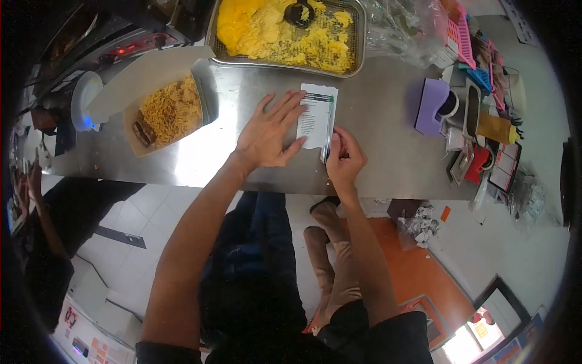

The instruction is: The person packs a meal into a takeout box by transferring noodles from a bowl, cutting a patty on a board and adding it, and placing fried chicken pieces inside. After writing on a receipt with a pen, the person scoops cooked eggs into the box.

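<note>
A printed paper slip, like a receipt, lies on the steel counter in front of me. My left hand rests palm down with fingers spread, its fingertips on the slip's left edge. My right hand is closed at the slip's lower right, thumb and fingers pressed together. A thin strip shows beside these fingers; whether it is a pen or a folded paper edge, I cannot tell. To the left stands an open paper box with noodles, a crumbly pale topping and a browned piece of food.
A metal tray of yellow shredded food with a black scoop sits at the back. Clear plastic bags, a purple holder and pink baskets crowd the right. Another person's hands are at far left.
</note>
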`<state>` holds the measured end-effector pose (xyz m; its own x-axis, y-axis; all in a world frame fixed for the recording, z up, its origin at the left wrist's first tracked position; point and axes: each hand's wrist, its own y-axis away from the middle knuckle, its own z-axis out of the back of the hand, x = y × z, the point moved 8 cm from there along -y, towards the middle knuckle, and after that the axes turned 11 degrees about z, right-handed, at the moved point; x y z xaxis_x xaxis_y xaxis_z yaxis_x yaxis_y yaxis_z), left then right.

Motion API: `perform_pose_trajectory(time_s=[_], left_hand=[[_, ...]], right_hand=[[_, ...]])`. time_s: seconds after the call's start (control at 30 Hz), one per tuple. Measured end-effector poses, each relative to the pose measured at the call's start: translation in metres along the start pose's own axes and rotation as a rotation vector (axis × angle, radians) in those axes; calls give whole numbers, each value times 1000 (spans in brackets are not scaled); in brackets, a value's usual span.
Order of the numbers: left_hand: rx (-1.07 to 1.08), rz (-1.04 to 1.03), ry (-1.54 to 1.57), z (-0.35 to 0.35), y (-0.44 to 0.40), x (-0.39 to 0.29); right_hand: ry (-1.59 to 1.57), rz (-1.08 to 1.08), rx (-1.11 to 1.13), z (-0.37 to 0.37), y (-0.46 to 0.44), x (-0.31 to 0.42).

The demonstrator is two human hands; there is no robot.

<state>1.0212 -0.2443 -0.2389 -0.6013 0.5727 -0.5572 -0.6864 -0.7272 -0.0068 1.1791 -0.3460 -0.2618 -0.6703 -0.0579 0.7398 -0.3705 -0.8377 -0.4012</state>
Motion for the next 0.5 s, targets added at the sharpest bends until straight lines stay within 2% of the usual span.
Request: perform_pose_trajectory(time_s=[0.1, 0.17, 0.23, 0.33, 0.4, 0.43, 0.5], left_hand=[[-131, -27, 63, 12, 1, -4], [-63, 2, 31, 3, 3, 1], [-4, 55, -28, -7, 8, 10], [-109, 67, 16, -5, 10, 14], [-233, -15, 10, 7, 10, 4], [-153, 45, -29, -3, 10, 10], [-152, 48, -12, 2, 14, 7]], right_hand=[[-21, -78, -110, 11, 0, -3], [79, -95, -250, 24, -1, -2], [96, -78, -236, 22, 4, -9], [70, -68, -214, 16, 6, -13], [50, -66, -217, 14, 4, -9], [60, -74, -234, 16, 5, -9], [81, -69, -288, 24, 2, -7]])
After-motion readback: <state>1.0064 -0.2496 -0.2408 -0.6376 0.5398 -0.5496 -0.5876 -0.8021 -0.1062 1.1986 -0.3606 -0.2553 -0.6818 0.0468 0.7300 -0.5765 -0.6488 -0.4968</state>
